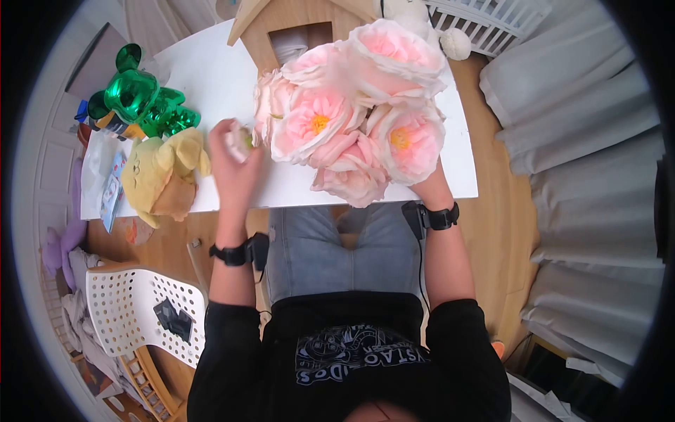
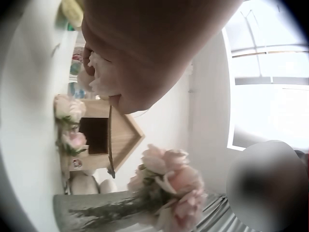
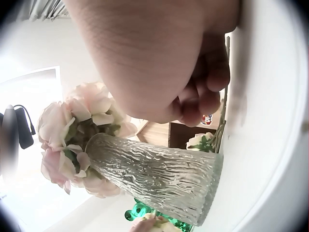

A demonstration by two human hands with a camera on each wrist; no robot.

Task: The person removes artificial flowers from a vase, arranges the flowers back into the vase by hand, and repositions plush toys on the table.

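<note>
Between the fingers and thumb of my left hand (image 1: 235, 165) is a pale pink artificial rose (image 2: 104, 75), with a bit of green showing in the head view. Large pink roses (image 1: 320, 123) fill a clear ribbed glass vase (image 3: 164, 176), which their blooms hide from above. My right hand (image 3: 159, 63) is low at the table, right of the vase, its fingers loosely curled. Past those fingertips runs a thin stem (image 3: 223, 108) along the table. More pale roses (image 2: 72, 116) lie before a wooden toy house (image 2: 125, 137).
On the left of the white table (image 1: 204, 63) are a shiny green bear figure (image 1: 137, 98), a yellow plush toy (image 1: 158, 172) and a plastic packet (image 1: 109, 186). A perforated white chair (image 1: 126, 309) stands at lower left. Grey curtains (image 1: 576, 141) hang at the right.
</note>
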